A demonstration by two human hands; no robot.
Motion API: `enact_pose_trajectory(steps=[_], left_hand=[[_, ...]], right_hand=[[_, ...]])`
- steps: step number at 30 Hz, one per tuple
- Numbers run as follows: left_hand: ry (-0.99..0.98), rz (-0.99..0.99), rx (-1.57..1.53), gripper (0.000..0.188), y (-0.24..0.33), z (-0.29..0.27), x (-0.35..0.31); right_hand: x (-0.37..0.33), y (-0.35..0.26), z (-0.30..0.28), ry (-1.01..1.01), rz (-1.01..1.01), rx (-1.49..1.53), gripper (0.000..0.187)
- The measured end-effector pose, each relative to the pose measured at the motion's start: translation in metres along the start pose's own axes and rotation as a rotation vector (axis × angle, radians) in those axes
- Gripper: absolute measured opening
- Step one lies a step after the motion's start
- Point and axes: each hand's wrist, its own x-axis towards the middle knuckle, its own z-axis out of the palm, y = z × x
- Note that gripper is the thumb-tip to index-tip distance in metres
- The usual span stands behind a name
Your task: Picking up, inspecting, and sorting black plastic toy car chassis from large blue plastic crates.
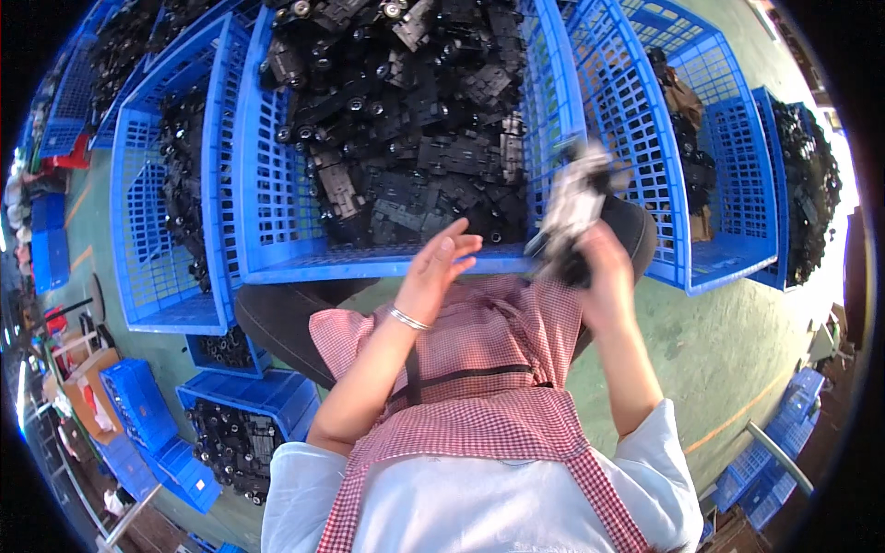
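Full right hand, bare left hand

At the near right corner of the central crate, the right grip is closed on one end of a blurred silver-and-black part, perhaps to leave the other free. The left grip hangs loosely open above the crate's near rim. Inside, probably for easy reach, boxy dark chassis with round wheels lie jumbled within perforated, plastic-looking blue walls.

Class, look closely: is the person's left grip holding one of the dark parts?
No: the left grip is open with nothing visible in it, while the right grip holds a motion-blurred part.
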Motion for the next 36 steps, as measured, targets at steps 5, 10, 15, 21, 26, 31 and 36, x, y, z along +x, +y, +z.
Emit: enact_pose_trajectory(steps=[5,10,15,21,26,31,36], left_hand=[[0.239,0.287,0.615,0.029,-0.002,-0.038,0.019],[0.373,0.587,1.281,0.027,0.003,-0.062,0.021],[0.429,0.721,1.566,0.039,-0.019,-0.069,0.029],[0.491,0.590,1.779,0.047,-0.014,-0.049,0.030],[0.448,0.615,1.791,0.049,-0.017,-0.052,0.029],[0.429,0.607,1.783,0.048,-0.016,-0.054,0.026],[0.538,0.569,1.660,0.039,-0.009,-0.048,0.032]], right_hand=[[0.035,-0.067,-0.075,0.399,-0.184,0.517,0.043],[0.044,-0.030,0.003,-0.015,0.076,0.025,0.039],[0.136,0.068,0.081,-0.230,-0.056,-0.582,0.047],[0.234,0.143,0.127,-0.235,-0.346,-1.314,0.054],[0.262,0.161,0.132,-0.377,-0.495,-1.627,0.045],[0.216,0.160,0.115,-0.693,-0.626,-1.423,0.033],[0.173,0.077,0.104,-0.058,-0.674,-0.942,0.039]])
